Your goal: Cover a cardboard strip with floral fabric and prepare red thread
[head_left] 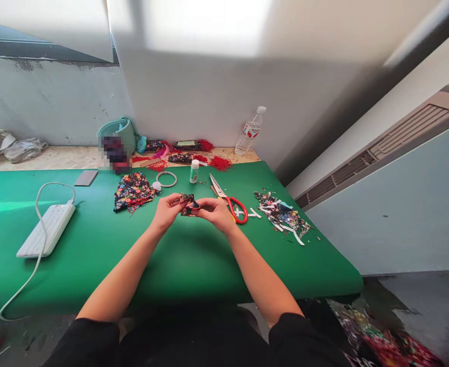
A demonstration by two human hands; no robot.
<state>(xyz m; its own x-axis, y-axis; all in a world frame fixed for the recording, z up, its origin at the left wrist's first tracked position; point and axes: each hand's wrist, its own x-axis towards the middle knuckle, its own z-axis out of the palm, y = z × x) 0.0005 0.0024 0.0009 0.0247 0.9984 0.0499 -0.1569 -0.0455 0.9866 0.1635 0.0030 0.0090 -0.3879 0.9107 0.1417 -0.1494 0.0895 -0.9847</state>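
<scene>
Between my hands, above the green table, is a small folded piece of dark floral fabric (188, 205). My left hand (166, 211) pinches its left side, and the fingers of my right hand (217, 211) are closed on its right side. Scissors with red handles (236, 209) lie open just beyond and right of my right hand. A glue stick (194, 172) stands upright behind the hands. A floral fabric piece with red threads (134, 191) lies to the left, beside a ring (166, 179) and a small white round item (156, 186).
Fabric and paper scraps (283, 214) are heaped at the right. A white power strip (48, 229) with a looping cable is at the left. Along the back stand a teal container (127, 133), floral bundles with red tassels (188, 158) and a plastic bottle (250, 132).
</scene>
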